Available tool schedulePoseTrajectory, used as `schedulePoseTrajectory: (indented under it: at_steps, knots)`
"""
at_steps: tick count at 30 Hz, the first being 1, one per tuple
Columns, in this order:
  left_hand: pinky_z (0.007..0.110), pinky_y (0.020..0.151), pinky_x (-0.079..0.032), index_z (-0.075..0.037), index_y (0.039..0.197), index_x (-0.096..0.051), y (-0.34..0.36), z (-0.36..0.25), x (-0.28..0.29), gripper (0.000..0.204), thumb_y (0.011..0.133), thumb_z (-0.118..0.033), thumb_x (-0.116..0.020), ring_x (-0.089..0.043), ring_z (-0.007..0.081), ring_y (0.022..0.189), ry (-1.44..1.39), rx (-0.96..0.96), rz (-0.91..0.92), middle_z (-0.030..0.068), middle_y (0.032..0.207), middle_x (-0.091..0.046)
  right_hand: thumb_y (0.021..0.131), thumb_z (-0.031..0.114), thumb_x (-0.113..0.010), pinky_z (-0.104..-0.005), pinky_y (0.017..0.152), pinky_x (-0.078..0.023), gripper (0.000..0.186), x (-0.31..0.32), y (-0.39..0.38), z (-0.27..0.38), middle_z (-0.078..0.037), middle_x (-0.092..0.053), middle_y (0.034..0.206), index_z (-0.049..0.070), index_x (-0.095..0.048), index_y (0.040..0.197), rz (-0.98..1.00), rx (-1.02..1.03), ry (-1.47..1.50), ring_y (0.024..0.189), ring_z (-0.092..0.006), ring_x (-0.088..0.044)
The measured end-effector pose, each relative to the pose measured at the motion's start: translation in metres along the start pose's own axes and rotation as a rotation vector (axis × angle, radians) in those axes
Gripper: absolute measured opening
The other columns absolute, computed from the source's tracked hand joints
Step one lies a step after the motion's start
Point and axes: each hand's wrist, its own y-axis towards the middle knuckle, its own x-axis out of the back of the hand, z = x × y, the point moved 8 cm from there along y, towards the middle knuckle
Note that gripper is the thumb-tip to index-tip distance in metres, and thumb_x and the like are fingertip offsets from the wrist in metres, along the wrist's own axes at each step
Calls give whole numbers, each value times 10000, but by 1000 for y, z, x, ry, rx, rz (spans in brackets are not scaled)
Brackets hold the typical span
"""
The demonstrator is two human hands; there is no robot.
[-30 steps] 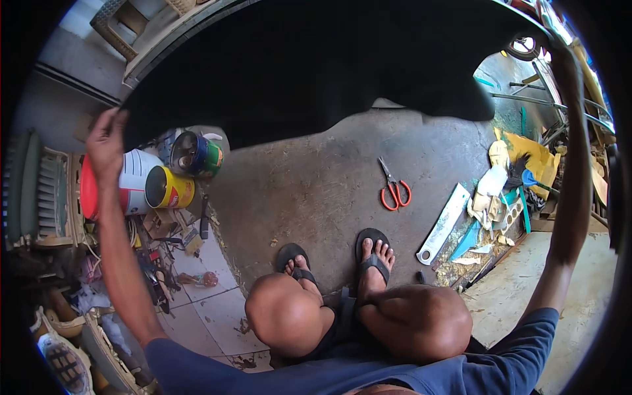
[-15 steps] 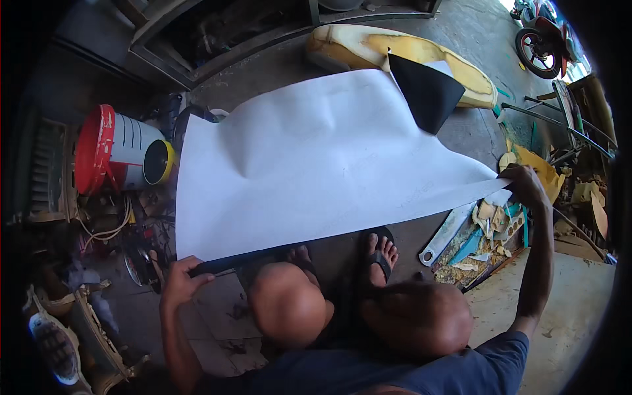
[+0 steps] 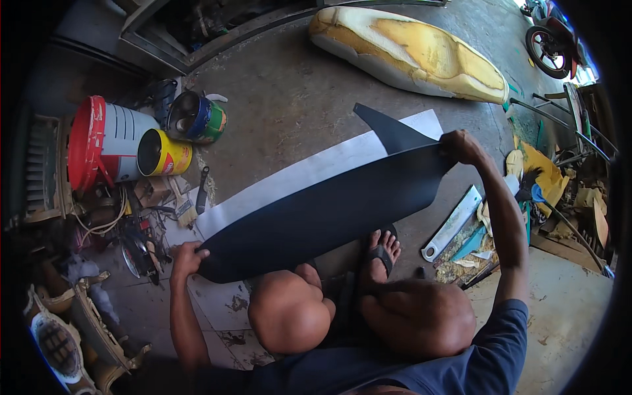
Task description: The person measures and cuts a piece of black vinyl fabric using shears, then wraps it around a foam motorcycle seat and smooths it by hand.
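Observation:
A wide sheet of upholstery material (image 3: 322, 210), black on one face and white on the other, stretches between my two hands above my knees. At its left end my left hand (image 3: 189, 258) pinches a corner, thumb on top. My right hand (image 3: 463, 147) grips the far right corner, its fingers partly hidden by the sheet. The black face is bowed toward me, and a strip of the white face shows along the far side. Near the right end a pointed black flap folds up over the white.
A yellow foam motorcycle seat (image 3: 408, 52) lies on the floor beyond. At left stand a red-rimmed bucket (image 3: 89, 145), a yellow can (image 3: 172, 153) and a green can (image 3: 214, 122). Foam scraps (image 3: 461, 260) and a flat metal blade (image 3: 453, 224) lie at right; a motorcycle (image 3: 550, 49) stands far right.
The sheet has turned from mostly white to mostly black facing me. My right hand has moved left and away from me; the left stays near its place. The cans and floor beyond are uncovered.

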Motion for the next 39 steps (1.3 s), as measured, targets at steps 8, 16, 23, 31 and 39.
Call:
schedulePoseTrajectory:
  at_steps: [8, 16, 23, 31, 39]
  knots:
    - [440, 942, -507, -26, 1132, -707, 140, -1, -19, 401, 813, -261, -768, -667, 377, 1049, 379, 8, -32, 230, 1069, -700, 833, 46, -529, -477, 1045, -432, 534, -24, 81, -26, -240, -549, 1300, 102, -527, 1364, -545, -145, 311, 1249, -417, -508]
    - [433, 958, -505, -23, 1165, -696, 155, -23, -26, 465, 790, -283, -789, -655, 373, 1089, 441, -40, 73, 231, 1117, -690, 803, 276, -694, -456, 963, -481, 527, -77, 56, -62, -223, -643, 1205, 80, -558, 1272, -200, -441, 164, 1168, -404, -594]
    - [434, 923, -521, -34, 1138, -712, 162, -13, -23, 441, 780, -273, -807, -672, 373, 1050, 468, 22, 107, 236, 1095, -695, 796, 377, -784, -357, 868, -474, 532, -60, 28, -59, -69, -693, 1053, 7, -682, 1164, -11, -319, 791, 956, -191, -625]
    - [435, 926, -519, -29, 1132, -709, 153, -36, -24, 431, 781, -259, -807, -672, 376, 1049, 427, 25, 59, 242, 1087, -695, 822, 106, -579, -354, 870, -476, 316, -132, -112, -160, -50, -651, 1019, 73, -649, 1128, -637, -1014, 1168, 950, -166, -598]
    - [426, 947, -508, -14, 1147, -699, 146, -25, -24, 443, 782, -241, -804, -662, 367, 1080, 411, 41, 10, 249, 1106, -688, 896, 341, -636, -445, 914, -505, 436, -103, -33, -13, -243, -686, 1096, 0, -612, 1166, -585, -712, 734, 1039, -383, -667]
